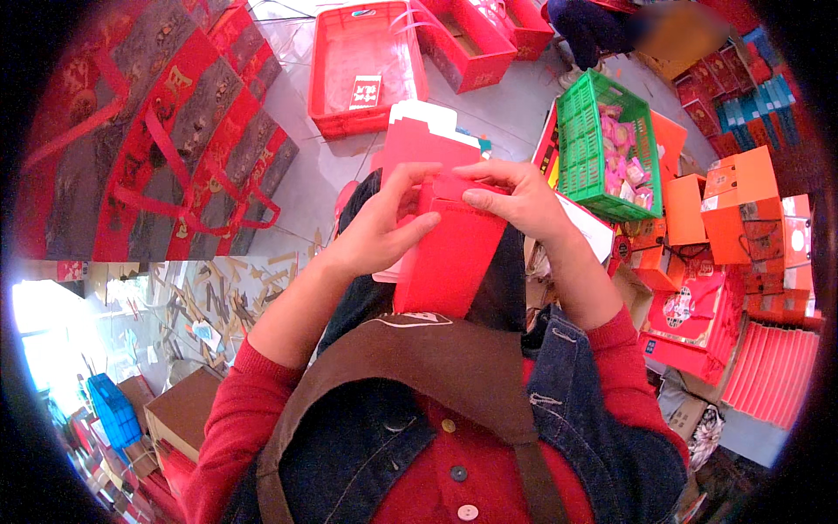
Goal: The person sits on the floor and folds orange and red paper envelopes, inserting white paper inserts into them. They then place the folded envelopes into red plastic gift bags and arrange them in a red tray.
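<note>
Head view: a tall red cardboard box [449, 262] stands tilted in front of the person. The left hand [384, 218] grips its top left side, and the right hand [519, 196] grips its top right edge. Pushing too hard could bend the card; the hands cover the top, so I can't tell if it is closed. A green plastic crate [578, 148] holds small pink packets [618, 144]. A red plastic tub [349, 125] has a red-and-white paper [366, 91] at its near end.
</note>
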{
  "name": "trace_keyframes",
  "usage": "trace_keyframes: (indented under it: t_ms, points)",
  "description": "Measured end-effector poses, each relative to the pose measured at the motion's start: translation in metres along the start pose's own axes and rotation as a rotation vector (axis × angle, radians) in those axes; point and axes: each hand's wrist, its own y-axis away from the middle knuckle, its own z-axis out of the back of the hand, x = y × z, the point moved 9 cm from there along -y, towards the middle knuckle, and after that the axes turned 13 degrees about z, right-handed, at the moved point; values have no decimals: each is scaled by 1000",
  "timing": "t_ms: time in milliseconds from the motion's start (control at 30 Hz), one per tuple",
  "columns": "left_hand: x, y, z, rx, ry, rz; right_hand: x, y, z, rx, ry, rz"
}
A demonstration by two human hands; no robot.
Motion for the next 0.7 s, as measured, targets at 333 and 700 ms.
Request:
trace_keyframes:
  t_ms: [333, 700]
  points:
    - [4, -4, 3, -5, -67, -8, 15, -24, -4, 180, 104, 164]
    - [3, 2, 5, -91, -42, -47, 27, -22, -18, 211, -55, 266]
